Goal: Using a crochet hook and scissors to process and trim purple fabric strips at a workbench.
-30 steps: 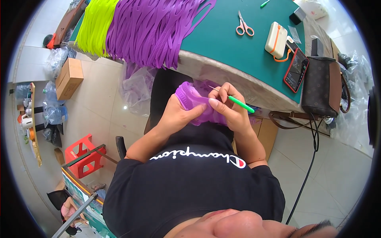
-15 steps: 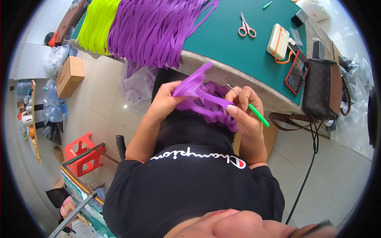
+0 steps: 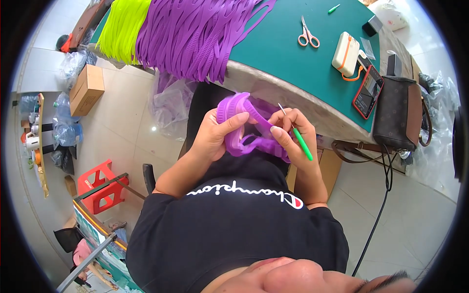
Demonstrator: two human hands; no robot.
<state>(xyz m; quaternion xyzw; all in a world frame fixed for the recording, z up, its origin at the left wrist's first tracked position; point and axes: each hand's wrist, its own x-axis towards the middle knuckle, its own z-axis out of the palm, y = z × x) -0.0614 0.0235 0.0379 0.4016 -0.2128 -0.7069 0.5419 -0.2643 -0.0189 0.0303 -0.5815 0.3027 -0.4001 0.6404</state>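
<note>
My left hand (image 3: pixel 215 135) is closed on a bent purple rubber strap (image 3: pixel 231 111) with ribbed edges, its thumb pressed on top. My right hand (image 3: pixel 299 131) pinches the other end of that strap between thumb and fingers. In the same hand lies a slim tool with a green handle (image 3: pixel 302 145); its thin metal tip points up and away, beyond the fingers. More purple straps (image 3: pixel 266 145) lie loosely over my lap, below and between the two hands, partly hidden by them.
Ahead stands a green-topped table (image 3: pixel 273 51) with piles of purple straps (image 3: pixel 188 39) and lime straps (image 3: pixel 122 31). Scissors (image 3: pixel 308 35), a cream power bank (image 3: pixel 345 53) and a phone (image 3: pixel 368 92) lie on it. A brown bag (image 3: pixel 396 115) sits right; a red stool (image 3: pixel 102 186) stands left.
The strap has folded over into a curl, and its raised end has dropped nearer me. My left thumb now lies over it. My right hand has shifted slightly left, still with the tool.
</note>
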